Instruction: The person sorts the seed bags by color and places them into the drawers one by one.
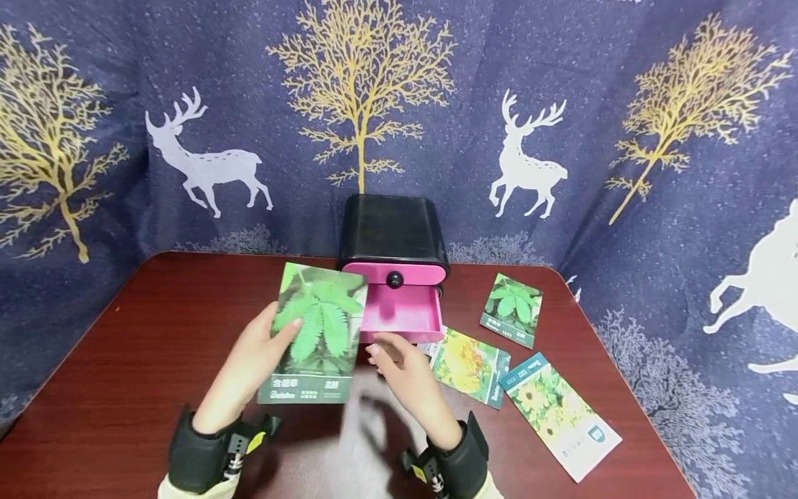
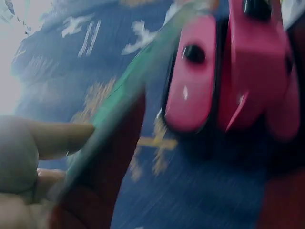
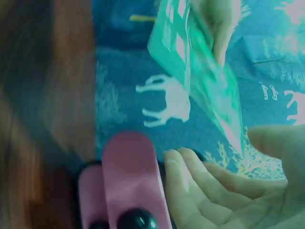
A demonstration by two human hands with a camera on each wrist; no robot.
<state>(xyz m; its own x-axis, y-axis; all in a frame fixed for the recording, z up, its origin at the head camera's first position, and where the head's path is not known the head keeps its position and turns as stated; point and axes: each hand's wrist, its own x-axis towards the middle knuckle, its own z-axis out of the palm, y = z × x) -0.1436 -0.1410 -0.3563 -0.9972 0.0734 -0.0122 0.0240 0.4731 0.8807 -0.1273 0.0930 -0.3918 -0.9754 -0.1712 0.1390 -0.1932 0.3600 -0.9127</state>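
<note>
My left hand (image 1: 252, 353) holds a seed packet (image 1: 318, 336) upright, thumb on its front, which shows green fern-like leaves. The left wrist view has this packet edge-on and blurred. A small black cabinet (image 1: 394, 229) with pink drawers stands at the back of the table. Its lower drawer (image 1: 404, 312) is pulled out, partly behind the packet; the upper one (image 1: 368, 272), with a black knob, is closed. Beside the lower drawer's front is my right hand (image 1: 408, 367), holding nothing. In the right wrist view its fingers (image 3: 178, 186) are loosely bent near the pink drawer front.
Right of the cabinet lies a second leaf packet (image 1: 512, 310). A yellow-flower packet (image 1: 467, 364) lies near the drawer's right corner, over part of another item. A longer daisy-like flower packet (image 1: 557, 412) lies nearer the table's right edge. A deer-patterned cloth (image 1: 299, 138) hangs behind.
</note>
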